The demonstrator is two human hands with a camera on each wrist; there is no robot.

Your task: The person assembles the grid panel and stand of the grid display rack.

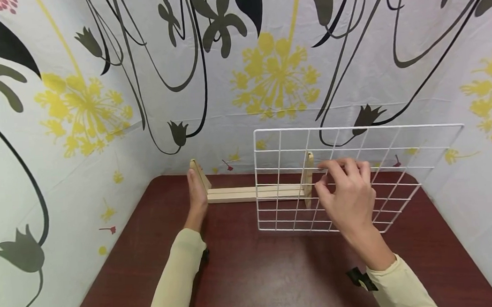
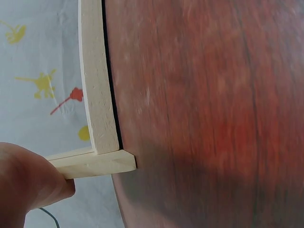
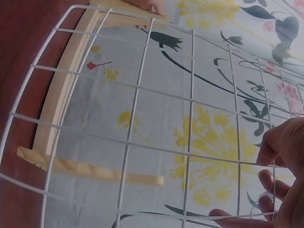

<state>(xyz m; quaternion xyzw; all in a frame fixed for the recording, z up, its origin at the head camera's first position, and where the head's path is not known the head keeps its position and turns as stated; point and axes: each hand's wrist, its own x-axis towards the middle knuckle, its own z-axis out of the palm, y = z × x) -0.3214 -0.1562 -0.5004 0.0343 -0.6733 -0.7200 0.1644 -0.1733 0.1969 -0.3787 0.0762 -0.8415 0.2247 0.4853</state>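
Observation:
A light wooden stand [image 1: 231, 195] lies across the far part of the table, with a long double bar between two upright end pieces. My left hand [image 1: 197, 192] grips its left end piece from the outer side; the bar [image 2: 99, 85] runs away from that end in the left wrist view. A white wire grid panel [image 1: 256, 185] is raised upright in front of the stand's right half. Through its wires the right end piece [image 1: 308, 168] shows. My right hand [image 1: 351, 196] holds the panel, with fingers and thumb at the wires [image 3: 259, 165] in the right wrist view.
The dark red-brown table [image 1: 253, 270] reaches back to a white curtain [image 1: 217, 99] with flower prints. More curtain hangs along the left and right sides. A dark strap [image 1: 362, 279] sits at the right wrist.

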